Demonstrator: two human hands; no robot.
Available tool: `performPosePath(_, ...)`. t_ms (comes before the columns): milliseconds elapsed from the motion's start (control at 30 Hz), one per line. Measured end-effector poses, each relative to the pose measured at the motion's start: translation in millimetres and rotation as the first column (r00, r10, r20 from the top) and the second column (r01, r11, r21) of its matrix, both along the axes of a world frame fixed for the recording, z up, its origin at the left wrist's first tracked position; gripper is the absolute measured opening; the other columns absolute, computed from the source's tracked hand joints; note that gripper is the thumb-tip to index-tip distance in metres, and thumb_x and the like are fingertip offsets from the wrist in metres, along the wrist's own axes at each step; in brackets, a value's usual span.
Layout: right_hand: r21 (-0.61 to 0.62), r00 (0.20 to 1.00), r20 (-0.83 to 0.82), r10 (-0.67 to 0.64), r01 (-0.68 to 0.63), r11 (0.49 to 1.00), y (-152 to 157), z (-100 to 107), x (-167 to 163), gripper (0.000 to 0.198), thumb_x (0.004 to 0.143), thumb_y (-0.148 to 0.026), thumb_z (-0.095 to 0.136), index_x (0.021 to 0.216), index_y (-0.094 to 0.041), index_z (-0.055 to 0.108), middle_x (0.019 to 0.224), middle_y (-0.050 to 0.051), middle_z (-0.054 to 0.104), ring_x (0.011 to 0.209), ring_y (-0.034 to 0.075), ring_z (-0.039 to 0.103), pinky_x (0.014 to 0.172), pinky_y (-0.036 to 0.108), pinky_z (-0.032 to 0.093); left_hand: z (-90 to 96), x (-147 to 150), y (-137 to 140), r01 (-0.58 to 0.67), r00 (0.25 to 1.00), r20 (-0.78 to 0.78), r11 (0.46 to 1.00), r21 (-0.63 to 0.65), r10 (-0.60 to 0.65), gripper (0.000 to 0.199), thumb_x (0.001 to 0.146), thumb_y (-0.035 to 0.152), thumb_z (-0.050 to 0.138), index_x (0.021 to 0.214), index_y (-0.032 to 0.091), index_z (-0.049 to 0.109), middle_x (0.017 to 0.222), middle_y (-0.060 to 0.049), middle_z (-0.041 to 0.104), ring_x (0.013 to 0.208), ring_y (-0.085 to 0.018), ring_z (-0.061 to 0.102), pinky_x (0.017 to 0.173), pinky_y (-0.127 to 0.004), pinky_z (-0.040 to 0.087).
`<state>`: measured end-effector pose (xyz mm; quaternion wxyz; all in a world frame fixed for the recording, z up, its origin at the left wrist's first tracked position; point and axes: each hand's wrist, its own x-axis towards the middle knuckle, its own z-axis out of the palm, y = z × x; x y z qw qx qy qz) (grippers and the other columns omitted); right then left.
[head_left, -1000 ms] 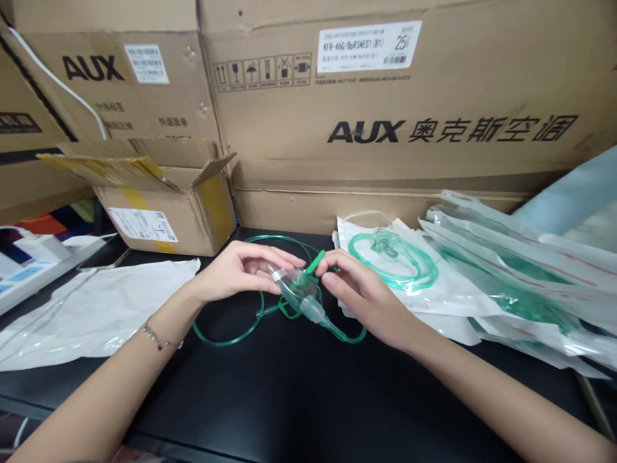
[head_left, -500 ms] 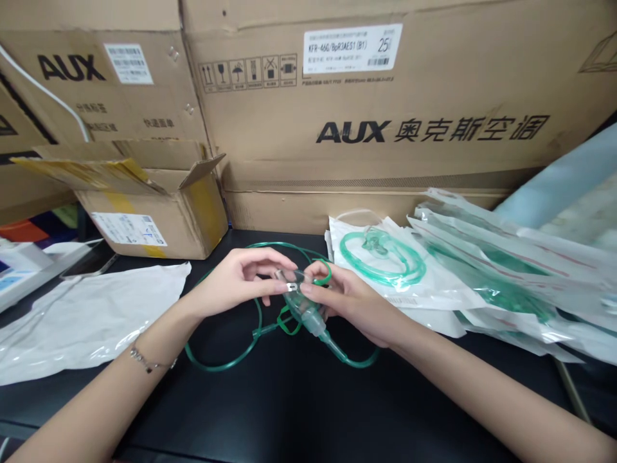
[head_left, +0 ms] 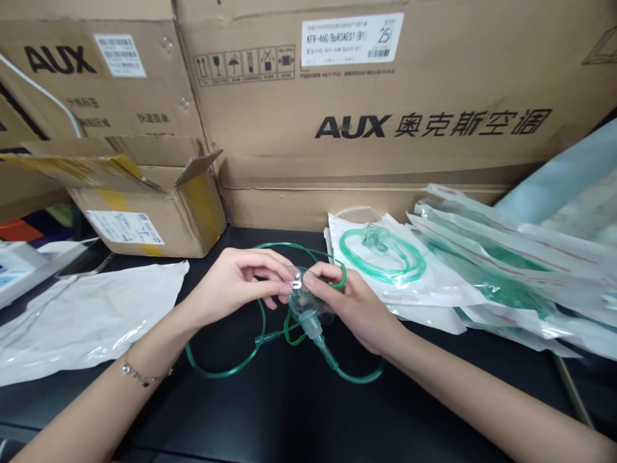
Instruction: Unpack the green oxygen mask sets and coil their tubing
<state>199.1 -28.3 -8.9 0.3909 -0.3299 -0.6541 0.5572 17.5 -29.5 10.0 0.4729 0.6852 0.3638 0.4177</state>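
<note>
A clear oxygen mask is held above the black table between both hands. My left hand is closed, thumb and fingertips pinching the small metal nose clip at the mask's upper part. Around the mask's right side my right hand is wrapped, its thumb pressed near the clip. A green elastic strap loops over the right fingers. From the mask's connector green tubing curves down and lies in loops behind and left of the hands. Some fingertips are hidden behind the mask.
Packaged masks lie at right, beside a pile of clear-and-white pouches. To the left are a white pouch and an open cardboard box. Large cartons stand along the back of the black table.
The mask has turned slightly, so its front and the metal clip face the camera more. Both hands stay on it, and the clip has shifted a little to the right.
</note>
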Motion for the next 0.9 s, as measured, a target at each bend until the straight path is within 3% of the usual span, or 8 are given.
performPosePath(167, 0.198, 0.989, 0.113, -0.091, 0.067, 0.978, 0.3, -2.2, -1.4, 0.019, 0.084, -0.025, 0.048, 0.07, -0.017, 0.059, 0.067, -0.002, 0.055, 0.065, 0.01, 0.049, 0.063, 0.024, 0.039, -0.1, 1.3, -1.3, 0.038, 0.999, -0.031, 0.994, -0.107, -0.042, 0.006, 0.071, 0.018, 0.065, 0.072, 0.012, 0.062, 0.091, -0.004, 0.059, 0.062, -0.011, 0.06, 0.045, -0.021, 0.057)
performPosePath(333, 0.363, 0.961, 0.194, -0.198, 0.118, 0.924, -0.5, -6.2, -0.7, 0.019, 0.084, -0.023, 0.048, 0.071, -0.018, 0.059, 0.069, 0.0, 0.054, 0.069, 0.012, 0.049, 0.066, 0.026, 0.04, -4.5, 6.4, -2.4, -0.051, 0.999, -0.01, 0.99, -0.135, 0.05, 0.008, 0.07, 0.018, 0.066, 0.073, 0.011, 0.061, 0.091, -0.004, 0.059, 0.061, -0.01, 0.059, 0.046, -0.021, 0.057)
performPosePath(667, 0.372, 0.958, 0.236, -0.166, 0.069, 0.926, 1.6, -4.6, 1.7, 0.017, 0.084, -0.022, 0.049, 0.072, -0.019, 0.061, 0.081, 0.003, 0.054, 0.078, 0.014, 0.052, 0.071, 0.028, 0.042, -8.8, 13.2, -1.6, -0.185, 0.983, -0.016, 0.974, -0.134, 0.185, 0.024, 0.061, 0.031, 0.074, 0.066, 0.011, 0.063, 0.082, -0.004, 0.062, 0.054, -0.009, 0.057, 0.046, -0.021, 0.055)
performPosePath(900, 0.39, 0.968, 0.223, -0.118, 0.022, 0.921, 2.1, -5.0, 3.7, 0.017, 0.086, -0.021, 0.048, 0.073, -0.017, 0.059, 0.087, 0.003, 0.052, 0.081, 0.012, 0.051, 0.076, 0.026, 0.041, -8.0, 10.8, -1.8, -0.16, 0.987, -0.043, 0.978, -0.131, 0.155, 0.017, 0.063, 0.025, 0.073, 0.064, 0.011, 0.063, 0.073, -0.002, 0.063, 0.055, -0.009, 0.059, 0.05, -0.019, 0.055)
